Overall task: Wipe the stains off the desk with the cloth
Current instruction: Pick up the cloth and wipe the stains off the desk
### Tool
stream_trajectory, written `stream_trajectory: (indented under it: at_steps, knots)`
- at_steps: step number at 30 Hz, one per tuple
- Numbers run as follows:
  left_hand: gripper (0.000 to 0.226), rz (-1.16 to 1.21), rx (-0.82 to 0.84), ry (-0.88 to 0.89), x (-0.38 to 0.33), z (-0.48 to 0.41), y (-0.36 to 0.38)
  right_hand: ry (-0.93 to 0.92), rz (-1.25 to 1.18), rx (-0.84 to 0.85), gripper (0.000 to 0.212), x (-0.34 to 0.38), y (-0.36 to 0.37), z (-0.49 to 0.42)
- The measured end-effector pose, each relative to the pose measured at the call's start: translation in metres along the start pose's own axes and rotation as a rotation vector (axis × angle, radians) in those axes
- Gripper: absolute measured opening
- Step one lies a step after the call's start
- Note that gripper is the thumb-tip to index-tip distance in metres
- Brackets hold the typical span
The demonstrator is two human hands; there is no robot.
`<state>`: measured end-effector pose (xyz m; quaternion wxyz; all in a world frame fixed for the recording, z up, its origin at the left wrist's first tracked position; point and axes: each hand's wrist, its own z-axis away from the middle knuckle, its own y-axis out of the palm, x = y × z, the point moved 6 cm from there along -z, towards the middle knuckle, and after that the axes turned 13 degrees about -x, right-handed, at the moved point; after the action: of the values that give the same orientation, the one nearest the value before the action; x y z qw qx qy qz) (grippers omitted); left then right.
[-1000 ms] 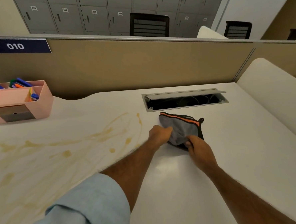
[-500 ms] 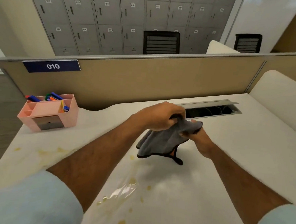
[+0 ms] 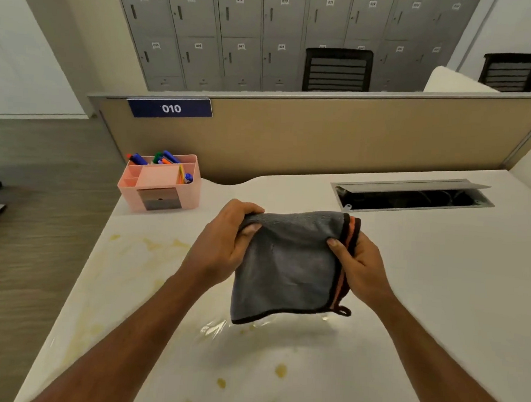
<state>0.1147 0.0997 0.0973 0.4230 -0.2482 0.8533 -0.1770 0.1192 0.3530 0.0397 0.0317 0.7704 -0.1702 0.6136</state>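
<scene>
A grey cloth (image 3: 288, 264) with a black and orange trim hangs spread in the air above the white desk (image 3: 439, 289). My left hand (image 3: 224, 242) grips its upper left corner and my right hand (image 3: 356, 268) pinches its right edge by the trim. Yellowish stains (image 3: 149, 246) streak the left part of the desk, and small drops (image 3: 280, 370) lie on the near part below the cloth. A wet shiny patch (image 3: 212, 331) sits under the cloth's lower edge.
A pink organiser (image 3: 161, 183) with coloured pens stands at the desk's far left corner. An open cable tray (image 3: 410, 197) is set into the desk at the back right. A beige partition (image 3: 324, 136) with a "010" sign runs behind. The desk's left edge drops to the floor.
Both hands lifted the cloth off the desk near the cable tray and spread it out flat between them. The view has shifted left and upward.
</scene>
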Motion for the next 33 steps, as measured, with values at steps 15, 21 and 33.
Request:
stream_trajectory:
  at_steps: [15,21,33]
  knots:
    - [0.029,-0.224,0.035,-0.246,0.102,0.092,0.019,-0.186,0.742,-0.081,0.045,-0.053,0.092,0.059]
    - [0.025,-0.212,-0.092,-0.232,0.088,0.137,-0.017,-0.105,1.102,0.359,0.082,-0.097,0.159,0.094]
    - [0.027,-0.273,-0.128,-0.391,0.091,0.233,-0.081,-0.381,1.047,0.415,0.051,-0.1,0.112,0.136]
